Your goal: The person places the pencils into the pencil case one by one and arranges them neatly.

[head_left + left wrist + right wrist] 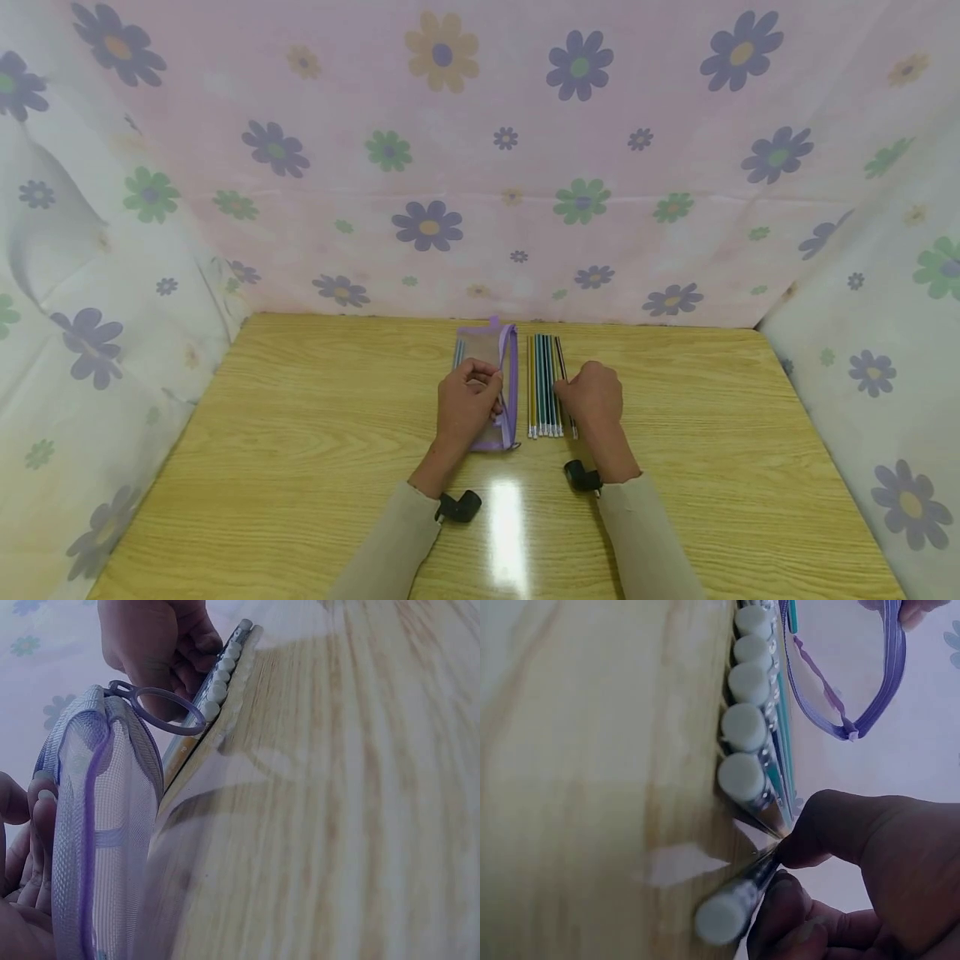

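In the head view a purple-trimmed mesh pencil pouch [474, 335] lies on the table, with pale blue pencils [458, 354] showing at its left side. My left hand [467, 404] holds the pouch by its zippered edge, and the mouth gapes in the right wrist view. Right of the pouch, several pencils [542, 383] lie side by side in a row, white erasers toward me. At the row's right end my right hand [596, 396] pinches a dark pencil [727, 911] between thumb and finger. This pencil sits slightly apart and angled from the others.
The wooden table [322, 417] reaches back to a flowered cloth [480, 167], which also hangs at both sides. A ring-shaped zipper pull [196, 726] sticks out from the pouch's near end. Each wrist wears a small black camera [459, 506].
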A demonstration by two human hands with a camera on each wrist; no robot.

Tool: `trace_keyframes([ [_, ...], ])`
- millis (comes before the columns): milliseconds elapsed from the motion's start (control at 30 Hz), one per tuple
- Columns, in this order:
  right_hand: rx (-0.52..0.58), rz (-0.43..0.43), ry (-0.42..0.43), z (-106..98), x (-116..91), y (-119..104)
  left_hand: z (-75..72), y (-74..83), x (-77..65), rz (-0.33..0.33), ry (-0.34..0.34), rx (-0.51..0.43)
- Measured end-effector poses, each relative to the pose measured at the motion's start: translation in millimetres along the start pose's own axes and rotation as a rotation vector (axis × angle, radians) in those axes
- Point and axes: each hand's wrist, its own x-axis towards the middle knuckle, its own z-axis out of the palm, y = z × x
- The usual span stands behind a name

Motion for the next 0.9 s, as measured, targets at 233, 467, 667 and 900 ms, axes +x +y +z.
trace_keyframes([
  [233, -0.062, 0.016, 0.022, 2.8, -0.3, -3.9, -0.3, -0.4, -0.1, -0.001, -0.002, 0.001],
  [467, -0.036, 0.015, 0.020, 3.3, 1.2, -1.3, -0.6, -0.6, -0.3, -0.009, 0.000, 0.003],
  [667, 0.017, -0.001, 0.006, -0.5, 0.2, 1.1, -0.6, -0.3, -0.7, -0.025, -0.003, -0.018],
  [900, 0.035, 0.001, -0.023, -4.9, -0.3, 1.8, -0.4, 0.1, 0.0, -0.023, -0.004, -0.015],
])
